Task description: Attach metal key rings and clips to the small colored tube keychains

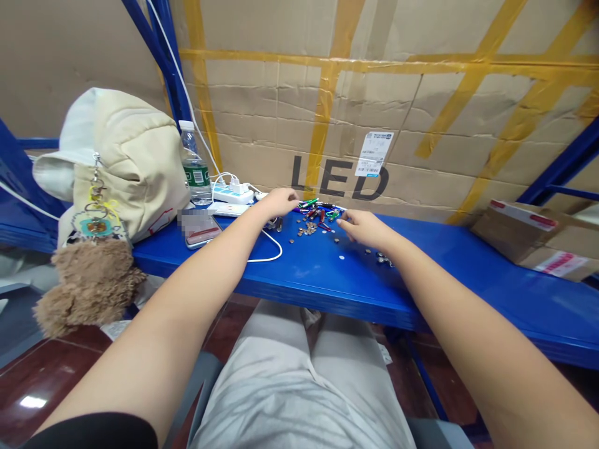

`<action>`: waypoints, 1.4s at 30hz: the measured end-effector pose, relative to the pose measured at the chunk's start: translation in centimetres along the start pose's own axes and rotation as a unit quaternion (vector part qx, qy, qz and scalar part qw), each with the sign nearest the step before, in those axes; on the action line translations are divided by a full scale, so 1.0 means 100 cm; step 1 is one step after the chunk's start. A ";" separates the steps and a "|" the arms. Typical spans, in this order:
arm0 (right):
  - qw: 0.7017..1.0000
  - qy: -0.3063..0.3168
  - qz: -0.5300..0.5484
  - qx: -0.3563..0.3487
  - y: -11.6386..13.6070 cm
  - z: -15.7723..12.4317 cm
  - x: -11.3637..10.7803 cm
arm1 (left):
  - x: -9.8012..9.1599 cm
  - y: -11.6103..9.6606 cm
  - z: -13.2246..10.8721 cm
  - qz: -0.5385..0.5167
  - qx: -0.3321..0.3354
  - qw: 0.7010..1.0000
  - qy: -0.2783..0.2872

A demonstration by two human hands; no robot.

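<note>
On the blue shelf top lies a pile of small clips point(322, 218) in red, green and blue, some shaped like carabiners. Small brown and silvery coin-like discs point(307, 229) are scattered in front of it. My left hand point(279, 202) is at the pile's left edge, fingers bent and turned down; what is under them is hidden. On the pile's right side, my right hand point(362, 227) has its fingers loosely bent and a little apart, with nothing visible in them. Several small metal pieces point(384, 259) lie below my right wrist, partly covered by the forearm.
At left are a cream bag point(135, 149) with a fluffy brown charm point(93, 280), a water bottle point(195, 165), a phone point(203, 234) and a power strip point(231, 194). A white cable point(276, 255) loops forward. Small cardboard boxes point(524, 234) stand right; a large carton point(262, 125) rises behind.
</note>
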State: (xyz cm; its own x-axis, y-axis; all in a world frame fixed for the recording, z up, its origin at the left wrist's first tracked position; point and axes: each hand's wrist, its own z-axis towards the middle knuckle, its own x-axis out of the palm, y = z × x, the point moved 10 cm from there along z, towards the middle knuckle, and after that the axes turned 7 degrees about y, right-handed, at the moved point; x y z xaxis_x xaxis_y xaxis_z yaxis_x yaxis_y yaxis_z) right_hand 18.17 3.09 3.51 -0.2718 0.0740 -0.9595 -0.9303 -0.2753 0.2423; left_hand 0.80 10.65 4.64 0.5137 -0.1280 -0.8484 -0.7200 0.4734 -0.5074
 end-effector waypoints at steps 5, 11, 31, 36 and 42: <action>0.998 -0.001 -0.055 -0.039 0.010 -0.001 0.002 | 0.005 0.018 -0.010 0.220 -0.099 0.968 0.071; 0.995 0.069 -0.036 -0.068 0.022 -0.005 0.017 | 0.012 0.004 -0.010 0.210 -0.079 0.973 0.057; 0.977 0.011 0.212 -0.030 0.016 -0.008 -0.002 | 0.049 -0.050 -0.018 -0.087 0.136 0.972 0.173; 0.963 -0.075 0.247 -0.079 0.020 -0.010 -0.018 | 0.049 -0.076 -0.024 -0.035 0.194 0.972 0.126; 0.966 -0.175 0.099 -0.166 0.035 -0.021 -0.039 | 0.043 -0.079 -0.023 -0.099 0.213 0.967 0.097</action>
State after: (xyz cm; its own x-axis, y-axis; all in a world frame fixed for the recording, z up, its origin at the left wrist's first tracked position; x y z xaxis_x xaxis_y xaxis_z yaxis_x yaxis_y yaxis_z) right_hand 16.45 -0.14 7.77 -0.5564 0.2916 -0.7781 -0.7377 -0.6043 0.3011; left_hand 7.59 4.35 4.62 0.4948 -0.3937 -0.7747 -0.3382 0.7340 -0.5890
